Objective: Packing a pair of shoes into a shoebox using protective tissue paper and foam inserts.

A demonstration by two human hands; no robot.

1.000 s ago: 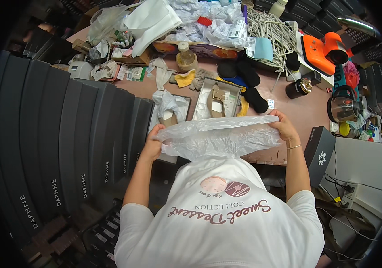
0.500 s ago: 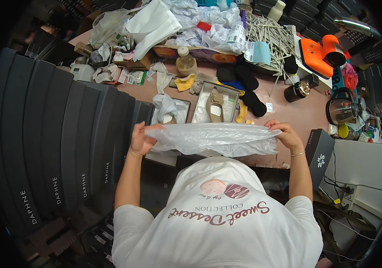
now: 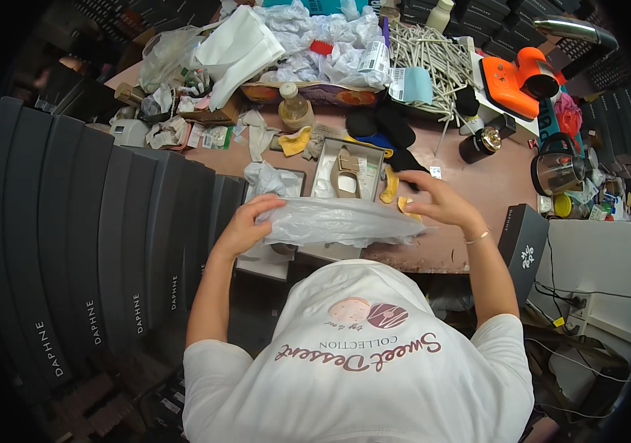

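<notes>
Since a moment ago the right hand (image 3: 437,201) has let go of the bag's far end and lifted toward the table, while the left hand (image 3: 245,225) has come in closer to the open box. The clear plastic bag (image 3: 341,221) now lies stretched flat across the near edge of the open shoe box (image 3: 345,173), just in front of the person's chest. It is thin, milky-translucent film, wrinkled along its length, with pale glare on its top and a loose, ragged right end.

The left hand pinches the bag's left end, fingers curled over the film and thumb beneath. The right hand sits just right of the box, above the bag's right end; its fingers are half-spread and bent, and whether they touch the film cannot be told.

Inside the box lie a beige sandal (image 3: 345,171) and white paper. Just left of the box sits crumpled tissue (image 3: 267,179); behind it, black cloth (image 3: 382,125) and a small bottle (image 3: 295,109). Well to the right of the box stand a metal kettle (image 3: 557,168) and an orange tool (image 3: 522,80). Left of the box, dark boxes (image 3: 109,244) stand in a row.
</notes>
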